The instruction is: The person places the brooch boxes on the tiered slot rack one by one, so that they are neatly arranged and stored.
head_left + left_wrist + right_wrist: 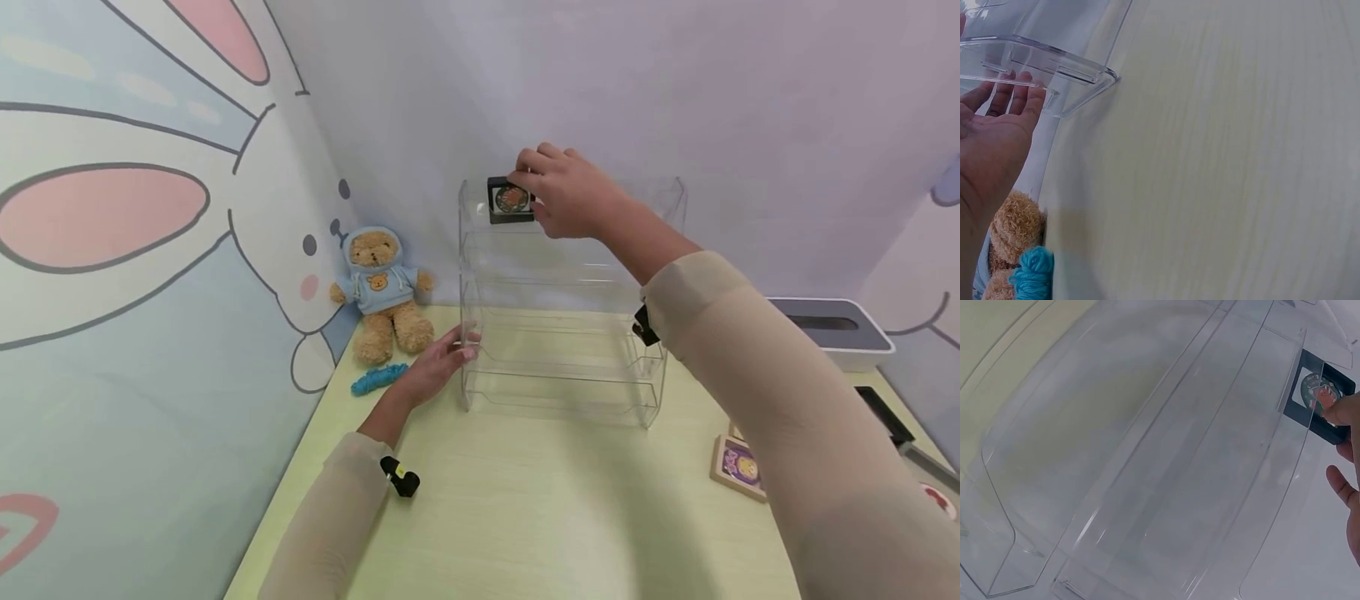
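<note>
A clear acrylic tiered rack (562,377) stands on the table against the wall. At its top left, my right hand (566,193) pinches a small black square frame (504,202) with a round orange-and-dark-green picture inside. In the right wrist view, the thumb presses on the front of the frame (1310,387), which sits at the top tier behind a clear lip. Low on the rack's left side is my left hand (433,367), palm up, its extended fingers at the clear edge in the left wrist view, seen partly through the plastic.
Left of the rack sits a teddy bear (381,287) in a blue hoodie, with a bundle of turquoise yarn (378,379) before it. To the right are a grey-and-white tissue box (840,333), a wooden-framed picture (738,467) and a dark flat object (885,414).
</note>
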The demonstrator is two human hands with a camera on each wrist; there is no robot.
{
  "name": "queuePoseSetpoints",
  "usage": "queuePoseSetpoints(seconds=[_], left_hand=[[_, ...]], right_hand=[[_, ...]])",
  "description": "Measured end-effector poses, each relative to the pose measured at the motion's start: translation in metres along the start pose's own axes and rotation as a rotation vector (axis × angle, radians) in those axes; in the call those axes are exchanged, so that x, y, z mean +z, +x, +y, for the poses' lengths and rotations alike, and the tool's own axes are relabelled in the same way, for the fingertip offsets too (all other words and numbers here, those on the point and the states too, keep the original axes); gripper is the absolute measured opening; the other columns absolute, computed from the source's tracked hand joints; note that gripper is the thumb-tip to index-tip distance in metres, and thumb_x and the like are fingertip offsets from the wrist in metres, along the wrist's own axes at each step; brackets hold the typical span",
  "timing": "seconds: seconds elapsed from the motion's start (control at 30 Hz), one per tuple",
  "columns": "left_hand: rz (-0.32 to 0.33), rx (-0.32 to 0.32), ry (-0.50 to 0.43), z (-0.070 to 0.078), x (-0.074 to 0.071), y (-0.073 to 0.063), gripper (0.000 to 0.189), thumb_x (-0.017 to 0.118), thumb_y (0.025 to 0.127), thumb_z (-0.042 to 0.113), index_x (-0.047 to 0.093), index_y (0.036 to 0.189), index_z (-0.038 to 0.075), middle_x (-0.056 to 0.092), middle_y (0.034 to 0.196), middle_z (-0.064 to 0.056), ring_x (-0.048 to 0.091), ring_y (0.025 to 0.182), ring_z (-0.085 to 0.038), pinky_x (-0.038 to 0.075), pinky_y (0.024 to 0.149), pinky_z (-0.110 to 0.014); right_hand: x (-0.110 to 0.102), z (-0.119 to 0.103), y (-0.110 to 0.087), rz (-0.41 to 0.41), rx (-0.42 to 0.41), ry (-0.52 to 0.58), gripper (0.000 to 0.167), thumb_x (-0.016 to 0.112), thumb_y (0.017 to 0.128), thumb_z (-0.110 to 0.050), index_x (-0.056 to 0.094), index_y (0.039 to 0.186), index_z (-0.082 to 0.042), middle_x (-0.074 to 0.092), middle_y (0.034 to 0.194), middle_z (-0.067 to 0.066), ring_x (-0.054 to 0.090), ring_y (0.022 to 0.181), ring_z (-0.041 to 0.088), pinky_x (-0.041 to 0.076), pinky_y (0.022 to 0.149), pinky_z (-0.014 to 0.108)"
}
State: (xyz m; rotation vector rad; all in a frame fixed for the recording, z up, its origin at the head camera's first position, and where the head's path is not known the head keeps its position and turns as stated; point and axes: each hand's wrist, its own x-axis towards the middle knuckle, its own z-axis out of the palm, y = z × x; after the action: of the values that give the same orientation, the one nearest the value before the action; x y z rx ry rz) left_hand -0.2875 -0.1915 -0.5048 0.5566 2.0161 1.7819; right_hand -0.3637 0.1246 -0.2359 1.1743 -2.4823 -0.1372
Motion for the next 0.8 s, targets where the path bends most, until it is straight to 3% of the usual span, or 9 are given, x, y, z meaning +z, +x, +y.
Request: queuePoseSetpoints(seconds=[0.3, 0.5, 0.8], left_hand=[[0.006, -0.009, -0.010, 0.000, 0.002, -0.003, 0.072, 0.056, 0.116, 0.031, 0.023, 0.177, 0.014, 0.034, 0.176, -0.024, 0.037, 0.165, -0.040, 0.025, 0.135, -0.064], [0.006, -0.009, -0.024, 0.000, 0.003, -0.004, 0.069, 0.055, 0.116, 0.026, 0.024, 0.177, 0.015, 0.033, 0.175, -0.026, 0.037, 0.165, -0.039, 0.024, 0.136, -0.063], [-0.007, -0.008, -0.024, -0.001, 0.005, -0.001, 0.072, 0.054, 0.116, 0.029, 0.020, 0.178, 0.015, 0.031, 0.176, -0.026, 0.036, 0.166, -0.040, 0.023, 0.136, -0.064]], right_hand=[[0.000, -0.002, 0.000, -0.043, 0.054, 0.075, 0.056, 0.042, 0.107, -0.007, 0.051, 0.161, 0.003, 0.049, 0.153, 0.020, 0.044, 0.131, 0.043, 0.041, 0.092, 0.061], [0.002, -0.003, -0.002, -0.034, 0.082, 0.115, 0.058, 0.051, 0.105, -0.010, 0.049, 0.162, 0.001, 0.047, 0.153, 0.021, 0.043, 0.129, 0.041, 0.044, 0.093, 0.063], [0.004, -0.002, -0.014, 0.012, 0.112, 0.148, 0.068, 0.064, 0.104, -0.020, 0.044, 0.166, -0.003, 0.044, 0.162, 0.020, 0.042, 0.140, 0.043, 0.042, 0.103, 0.068]])
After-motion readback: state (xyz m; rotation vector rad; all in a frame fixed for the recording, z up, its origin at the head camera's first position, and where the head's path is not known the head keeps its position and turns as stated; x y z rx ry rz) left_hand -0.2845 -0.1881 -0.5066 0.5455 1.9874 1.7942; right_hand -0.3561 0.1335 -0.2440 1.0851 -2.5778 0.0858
